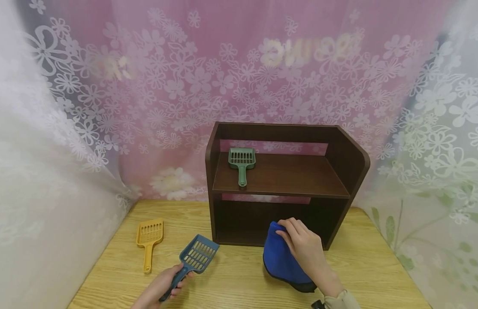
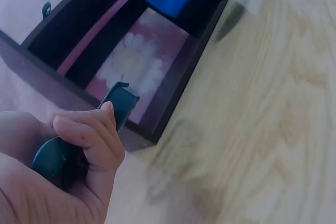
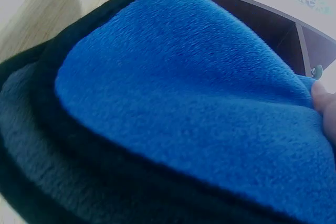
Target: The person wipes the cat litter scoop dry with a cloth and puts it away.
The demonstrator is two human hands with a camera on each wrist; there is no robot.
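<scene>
- Pink curtain [image 1: 239, 98] with white flowers hangs behind the wooden table [image 1: 239, 281], and whitish curtain sides run along the table's left and right edges.
- Near the back edge, right of the middle, stands a dark brown shelf [image 1: 277, 132] with two levels, its front open toward the person.
- Green scoop [image 1: 242, 175] lies on the upper level, close to the left side wall. Its handle points to the front edge, and brown board extends from it to the right wall.
- Yellow scoop [image 1: 149, 238] lies on the table at the left, apart from the shelf, with its handle toward the person.
- Left hand [image 1: 165, 283] has its fingers curled around the handle of a dark blue scoop [image 1: 190, 265]. The scoop's head is beside the lower left front corner of the shelf; whether they touch, one cannot tell.
- Right hand [image 1: 306, 244] pinches the top of a blue cloth [image 1: 279, 257]. The cloth hangs before the lower level, and its black border makes the bottom edge; contact with the table cannot be judged.
- Between the dark blue scoop and the cloth, a strip of table wood shows; more wood reaches from the cloth to the right edge.
</scene>
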